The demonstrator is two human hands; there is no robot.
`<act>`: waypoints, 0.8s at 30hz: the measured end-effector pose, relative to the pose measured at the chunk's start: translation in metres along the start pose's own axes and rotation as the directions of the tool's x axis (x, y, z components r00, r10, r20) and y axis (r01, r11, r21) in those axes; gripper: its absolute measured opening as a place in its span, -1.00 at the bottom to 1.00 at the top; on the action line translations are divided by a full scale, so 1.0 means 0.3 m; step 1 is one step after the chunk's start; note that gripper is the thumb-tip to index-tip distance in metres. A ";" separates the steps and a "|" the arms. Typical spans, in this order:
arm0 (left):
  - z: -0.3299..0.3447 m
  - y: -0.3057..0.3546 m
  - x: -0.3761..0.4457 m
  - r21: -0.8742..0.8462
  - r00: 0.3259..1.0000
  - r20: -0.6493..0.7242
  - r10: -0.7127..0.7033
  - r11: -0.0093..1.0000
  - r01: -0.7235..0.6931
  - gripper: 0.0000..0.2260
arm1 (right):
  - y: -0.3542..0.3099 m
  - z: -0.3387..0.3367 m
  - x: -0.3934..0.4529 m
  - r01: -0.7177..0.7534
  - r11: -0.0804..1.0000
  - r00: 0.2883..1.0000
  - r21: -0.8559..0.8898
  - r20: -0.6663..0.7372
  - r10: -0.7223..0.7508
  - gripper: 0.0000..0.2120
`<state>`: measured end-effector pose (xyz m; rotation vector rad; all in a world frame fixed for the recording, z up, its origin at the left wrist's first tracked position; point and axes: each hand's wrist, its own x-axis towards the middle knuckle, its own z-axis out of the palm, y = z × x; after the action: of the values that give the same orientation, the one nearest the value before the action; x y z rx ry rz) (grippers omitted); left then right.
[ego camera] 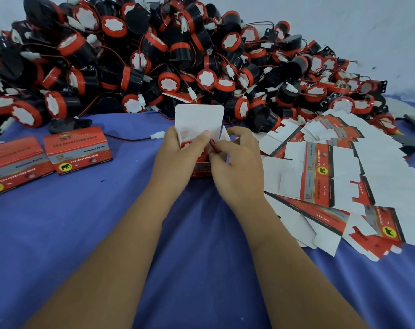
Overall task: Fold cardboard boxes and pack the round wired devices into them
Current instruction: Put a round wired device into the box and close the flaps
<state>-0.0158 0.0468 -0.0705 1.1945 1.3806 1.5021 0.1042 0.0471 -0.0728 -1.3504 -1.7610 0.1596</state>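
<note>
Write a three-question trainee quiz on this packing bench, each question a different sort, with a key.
1. True or false: the open box between the hands has its lid flap up.
2. The flat blanks lie on which side of the person? A) left B) right C) behind the pile
3. Fill in: the right hand pinches a red and black ____.

Key: 1 true; 2 B; 3 wire.

In front of me my hands (178,153) hold an open box (199,124). Behind it lies a heap of devices (168,55); closed boxes (78,150) sit left, flat cartons (339,176) right.
</note>
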 end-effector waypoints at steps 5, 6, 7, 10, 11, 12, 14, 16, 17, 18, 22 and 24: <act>0.006 -0.001 0.008 0.058 0.999 -0.039 0.012 0.998 -0.009 -0.71 | -0.018 -0.009 -0.010 0.039 0.999 0.999 -0.034 0.022 -0.039 -0.83; 0.005 -0.003 0.011 0.059 0.999 -0.040 0.014 0.998 -0.012 -0.71 | -0.023 -0.011 -0.011 0.051 0.998 0.999 -0.048 0.020 -0.050 -0.82; 0.004 -0.005 0.012 0.065 0.999 -0.040 0.015 0.998 -0.013 -0.72 | -0.028 -0.013 -0.013 0.061 0.997 0.998 -0.046 0.004 -0.061 -0.81; -0.003 -0.009 0.015 0.116 0.999 -0.040 0.014 0.993 -0.010 -0.79 | -0.040 -0.025 -0.016 0.052 0.993 0.989 0.108 -0.141 -0.037 -0.65; -0.005 -0.010 0.017 0.133 0.999 -0.038 0.027 0.991 -0.022 -0.81 | -0.042 -0.029 -0.015 0.026 0.980 0.986 0.196 -0.168 0.007 -0.59; -0.007 -0.012 0.017 0.144 0.998 -0.035 0.046 0.989 -0.041 -0.81 | -0.044 -0.032 -0.013 -0.005 0.959 0.986 0.284 -0.156 0.051 -0.57; -0.010 -0.014 0.013 0.148 0.997 -0.017 0.070 0.987 -0.067 -0.78 | -0.044 -0.029 -0.013 -0.071 0.913 0.993 0.403 -0.057 0.102 -0.58; -0.013 -0.014 0.014 0.137 0.997 -0.014 0.073 0.988 -0.071 -0.78 | -0.037 -0.019 -0.011 -0.119 0.910 0.993 0.396 0.040 0.113 -0.60; -0.014 -0.018 0.018 0.142 0.997 -0.018 0.080 0.987 -0.077 -0.79 | -0.033 -0.014 -0.010 -0.129 0.916 0.991 0.379 0.069 0.112 -0.61; -0.012 -0.015 0.018 0.155 0.997 -0.018 0.072 0.986 -0.068 -0.81 | -0.030 -0.012 -0.007 -0.134 0.917 0.990 0.376 0.082 0.111 -0.64; -0.035 0.010 0.018 -0.101 0.996 0.078 -0.053 0.993 0.061 -0.69 | -0.022 -0.007 -0.001 -0.141 0.924 0.987 0.356 0.122 0.103 -0.65; -0.061 0.012 0.024 -0.057 0.996 0.028 -0.085 0.995 0.087 -0.58 | -0.027 0.001 -0.002 -0.164 0.923 0.983 0.349 0.137 0.123 -0.61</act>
<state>-0.0350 0.0481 -0.0657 1.1006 1.3457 1.4525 0.0982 0.0434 -0.0686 -1.2166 -1.6246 0.6219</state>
